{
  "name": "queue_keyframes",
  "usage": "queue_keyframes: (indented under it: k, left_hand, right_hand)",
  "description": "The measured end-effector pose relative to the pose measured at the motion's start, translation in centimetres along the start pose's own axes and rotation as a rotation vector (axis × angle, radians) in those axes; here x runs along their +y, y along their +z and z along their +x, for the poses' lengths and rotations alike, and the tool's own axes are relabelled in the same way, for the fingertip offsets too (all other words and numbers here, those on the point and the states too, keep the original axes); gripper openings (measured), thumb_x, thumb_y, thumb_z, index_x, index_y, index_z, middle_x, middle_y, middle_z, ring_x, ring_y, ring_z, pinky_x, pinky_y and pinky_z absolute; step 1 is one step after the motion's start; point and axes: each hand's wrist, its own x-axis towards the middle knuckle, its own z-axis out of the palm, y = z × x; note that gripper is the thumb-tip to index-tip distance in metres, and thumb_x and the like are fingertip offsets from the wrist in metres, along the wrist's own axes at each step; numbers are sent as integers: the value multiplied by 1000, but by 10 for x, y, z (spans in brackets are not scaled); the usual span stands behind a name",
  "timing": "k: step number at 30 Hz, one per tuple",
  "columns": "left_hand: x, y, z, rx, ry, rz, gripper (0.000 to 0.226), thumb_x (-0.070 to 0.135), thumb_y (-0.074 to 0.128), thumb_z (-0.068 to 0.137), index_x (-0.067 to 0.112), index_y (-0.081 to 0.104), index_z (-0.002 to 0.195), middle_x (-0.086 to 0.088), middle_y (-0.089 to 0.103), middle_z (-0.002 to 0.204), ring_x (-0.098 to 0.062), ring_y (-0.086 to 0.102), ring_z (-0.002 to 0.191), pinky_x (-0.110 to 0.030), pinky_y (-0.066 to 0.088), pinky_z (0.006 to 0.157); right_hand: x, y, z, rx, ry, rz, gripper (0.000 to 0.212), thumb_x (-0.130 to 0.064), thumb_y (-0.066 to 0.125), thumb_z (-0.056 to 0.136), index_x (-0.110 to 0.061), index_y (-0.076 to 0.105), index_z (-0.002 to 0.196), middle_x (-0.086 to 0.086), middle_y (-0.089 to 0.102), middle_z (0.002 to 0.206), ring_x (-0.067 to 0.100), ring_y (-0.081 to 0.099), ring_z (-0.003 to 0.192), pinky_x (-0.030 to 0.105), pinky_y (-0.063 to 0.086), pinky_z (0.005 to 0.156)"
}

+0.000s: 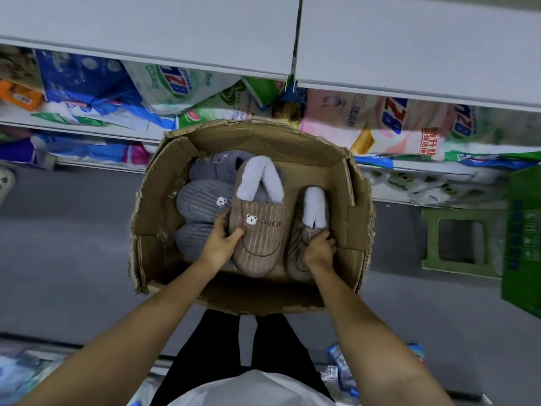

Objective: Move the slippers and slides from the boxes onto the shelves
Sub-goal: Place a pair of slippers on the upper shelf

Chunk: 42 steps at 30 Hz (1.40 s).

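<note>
Both hands down in the cardboard box [348,183], each on a brown slipper.

From 9 o'clock across: I see grey floor [73,230], then the grey slippers [202,200] stacked along the box's left inner wall, one showing a small bear patch. My left hand [224,240] grips the brown "cookie" slipper [259,230] at its left edge, thumb curled onto the ribbed top; that slipper lies sole down at box centre, white fleece lining toward 12 o'clock. Just beside it, toward 3 o'clock, the second brown slipper [310,218] lies tipped on its side, and my right hand [319,249] is clenched round its upper. Shelves [146,33] at 12 o'clock carry detergent bags [172,89]; a green stool [459,241] stands at 3 o'clock.
</note>
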Motion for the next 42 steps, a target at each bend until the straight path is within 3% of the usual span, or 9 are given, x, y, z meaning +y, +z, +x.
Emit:
queue_keyframes:
  k: [5,8,12,15,20,25,33,39,42]
  left_hand:
    - [8,-10,-1,94,5,-26,51,18,55,102,17,39,150,-2,55,130,-14,52,112,-28,41,94]
    - [6,-24,-1,204,10,-61,50,20,55,101,19,41,148,-3,55,134,-18,54,115,-31,42,94]
    - [0,-42,-5,281,19,-117,47,21,54,101,19,41,147,0,54,129,-18,55,114,-33,44,93]
    - [-5,-52,-4,280,-36,-180,44,29,48,104,20,43,147,-3,55,132,-20,55,115,-34,44,93]
    - [-9,-58,-1,223,-156,-314,43,36,50,102,26,49,143,-1,60,128,-17,59,107,-36,46,93]
    - [-3,-59,0,241,-156,-394,45,43,54,99,27,53,141,-1,64,126,-20,62,112,-37,49,92]
    - [5,-71,3,349,-104,-428,49,45,56,98,34,48,144,0,60,132,-21,58,116,-39,48,95]
    - [-2,-76,4,169,-66,-361,76,42,74,86,36,37,152,0,57,141,-20,57,124,-43,46,107]
    - [4,-74,-2,208,2,-298,82,34,79,83,30,35,153,0,55,141,-19,56,125,-36,46,104]
  right_hand:
    - [-3,-13,-2,3,-55,239,51,-27,58,97,1,39,135,26,50,134,44,50,123,46,43,99]
    - [-16,-28,-26,-105,-123,620,26,-23,54,99,-15,49,123,4,63,113,23,61,105,36,46,87]
    - [-47,-32,-53,-279,-226,777,45,-27,67,91,-22,53,134,-2,66,121,17,62,112,39,50,99]
    - [-67,-30,-63,-427,-267,807,43,-37,69,90,-31,50,128,-11,63,117,7,61,107,28,51,91]
    - [-78,-18,-57,-356,-257,781,48,-70,42,91,-36,44,125,-8,56,125,17,52,120,43,43,107]
    - [-83,-23,-55,-443,-265,870,77,-84,59,69,-45,46,135,-10,59,135,13,57,122,39,48,104]
    - [-78,-29,-53,-332,-379,632,76,-34,76,85,-22,38,149,-11,54,127,7,54,116,5,44,75]
    - [-75,-14,-49,-238,-366,721,60,-17,73,88,-16,47,142,-6,59,122,6,58,108,6,47,79]
    - [-75,-15,-51,-198,-385,732,57,-18,77,85,-16,53,136,-5,63,118,6,61,106,23,51,95]
